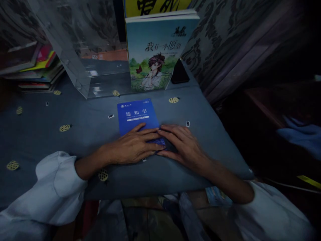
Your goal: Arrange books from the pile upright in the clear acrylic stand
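Observation:
A blue booklet point(137, 112) with white print and "2022" in its top corner lies flat on the cloth-covered table. My left hand point(135, 144) rests flat across its lower half, fingers stretched to the right. My right hand point(182, 142) lies at the booklet's lower right corner, its fingers extended and its fingertips meeting those of my left hand. Part of the booklet's lower edge is hidden under my hands. Neither hand grips anything that I can see.
Behind the booklet, a green-covered book point(155, 53) stands upright in a clear acrylic rack point(75, 75). Several books point(37, 67) are stacked at the back left. The grey-blue tablecloth point(95, 147) has pineapple prints; its right edge drops off into a dark area.

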`<state>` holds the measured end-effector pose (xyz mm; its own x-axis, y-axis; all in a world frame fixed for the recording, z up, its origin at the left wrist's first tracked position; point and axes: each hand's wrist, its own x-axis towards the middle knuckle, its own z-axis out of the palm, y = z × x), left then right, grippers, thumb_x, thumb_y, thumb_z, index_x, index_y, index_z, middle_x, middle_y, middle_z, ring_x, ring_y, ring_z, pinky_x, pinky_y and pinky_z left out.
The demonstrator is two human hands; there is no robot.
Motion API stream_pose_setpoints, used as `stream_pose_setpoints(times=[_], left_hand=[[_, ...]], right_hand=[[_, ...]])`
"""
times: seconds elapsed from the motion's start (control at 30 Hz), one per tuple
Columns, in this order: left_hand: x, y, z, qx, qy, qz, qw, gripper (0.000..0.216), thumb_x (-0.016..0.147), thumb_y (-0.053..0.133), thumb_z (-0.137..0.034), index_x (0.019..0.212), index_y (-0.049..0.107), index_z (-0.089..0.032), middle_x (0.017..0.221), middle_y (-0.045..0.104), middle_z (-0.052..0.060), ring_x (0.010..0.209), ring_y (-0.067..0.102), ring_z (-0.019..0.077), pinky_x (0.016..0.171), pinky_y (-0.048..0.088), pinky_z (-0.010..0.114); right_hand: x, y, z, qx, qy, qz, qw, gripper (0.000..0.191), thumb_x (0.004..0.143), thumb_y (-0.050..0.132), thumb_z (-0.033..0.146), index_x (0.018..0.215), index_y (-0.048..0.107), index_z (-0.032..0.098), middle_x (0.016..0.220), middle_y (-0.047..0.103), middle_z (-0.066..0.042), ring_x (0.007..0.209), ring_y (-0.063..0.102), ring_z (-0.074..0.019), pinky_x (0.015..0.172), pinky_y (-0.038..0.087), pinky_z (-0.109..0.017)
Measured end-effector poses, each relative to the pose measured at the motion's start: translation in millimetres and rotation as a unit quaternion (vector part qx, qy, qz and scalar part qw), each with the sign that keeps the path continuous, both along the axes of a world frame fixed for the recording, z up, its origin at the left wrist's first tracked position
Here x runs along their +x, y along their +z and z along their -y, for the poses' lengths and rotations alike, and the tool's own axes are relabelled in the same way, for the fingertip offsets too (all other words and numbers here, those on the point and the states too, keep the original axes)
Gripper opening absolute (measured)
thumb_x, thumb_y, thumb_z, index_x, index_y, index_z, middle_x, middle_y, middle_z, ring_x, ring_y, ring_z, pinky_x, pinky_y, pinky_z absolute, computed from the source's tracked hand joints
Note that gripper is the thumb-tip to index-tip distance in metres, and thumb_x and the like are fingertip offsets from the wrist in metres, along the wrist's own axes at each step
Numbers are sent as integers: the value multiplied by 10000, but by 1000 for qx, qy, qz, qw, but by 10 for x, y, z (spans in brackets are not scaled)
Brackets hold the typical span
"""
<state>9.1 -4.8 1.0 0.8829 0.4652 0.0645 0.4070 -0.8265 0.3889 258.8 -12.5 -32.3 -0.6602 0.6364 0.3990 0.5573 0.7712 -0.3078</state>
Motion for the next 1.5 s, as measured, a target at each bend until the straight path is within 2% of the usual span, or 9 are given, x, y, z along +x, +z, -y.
stream_pose_setpoints(times=[0.1,0.23,0.37,0.5,0.63,0.97,1.23,1.37,1.5], left_hand=[[-1,-6,3,0,2,-1,1000,356,1062,477,-293,1398,596,-289,1545,514,67,1506,373,262,1262,210,563],[-5,-13,0,1,0,-1,1000,339,1061,480,-308,1372,610,-275,1517,542,83,1505,374,273,1251,228,574],[-5,-10,10,24,-1,-12,1000,312,1067,453,-307,1301,653,-254,1507,529,122,1454,442,286,1225,280,580],[13,9,23,60,13,-20,998,309,1066,446,-308,1286,663,-290,1398,562,115,1288,555,267,1166,374,544],[26,10,27,77,16,-23,997,308,1072,432,-321,1259,676,-310,1334,579,100,1229,557,249,1135,409,514],[-109,-5,124,101,5,-21,995,337,1063,459,-236,1357,614,-295,1365,597,104,1294,550,239,1151,413,506],[-442,-61,339,87,46,-5,995,356,1045,498,-221,1370,603,-319,1408,580,99,1296,551,257,1121,447,511],[-638,-9,439,64,63,12,996,368,1040,508,-219,1388,597,-298,1420,579,109,1309,547,265,1129,447,510],[-789,53,521,46,95,41,994,332,1027,543,-223,1337,640,-295,1401,603,85,1320,545,244,1119,480,458]], right_hand=[[10,29,-8,-5,26,-17,1000,527,969,632,450,1437,530,230,1334,669,-153,1259,615,-326,1025,519,-537],[22,74,0,-4,43,-53,998,420,962,659,354,1361,604,234,1238,728,-124,1193,669,-297,1032,536,-523],[11,95,17,3,40,-98,994,218,956,651,260,1168,698,238,1045,786,-80,1007,746,-252,990,576,-502],[-11,106,27,29,63,-138,988,141,939,656,191,1066,710,221,894,789,-54,835,760,-207,899,625,-444],[-17,125,24,32,85,-136,987,120,932,656,156,1027,704,212,875,780,-56,837,757,-201,880,633,-417],[-19,138,22,34,98,-131,986,88,937,652,135,970,707,195,835,770,-52,825,747,-194,878,627,-400],[-7,138,19,22,97,-124,987,92,945,645,144,967,719,195,874,773,-63,853,745,-197,874,634,-408],[-8,133,16,26,100,-128,986,93,940,651,134,973,718,188,868,771,-65,870,745,-201,861,639,-402],[-8,146,18,28,102,-121,987,85,934,661,120,967,717,176,885,777,-78,875,747,-200,864,640,-390]])
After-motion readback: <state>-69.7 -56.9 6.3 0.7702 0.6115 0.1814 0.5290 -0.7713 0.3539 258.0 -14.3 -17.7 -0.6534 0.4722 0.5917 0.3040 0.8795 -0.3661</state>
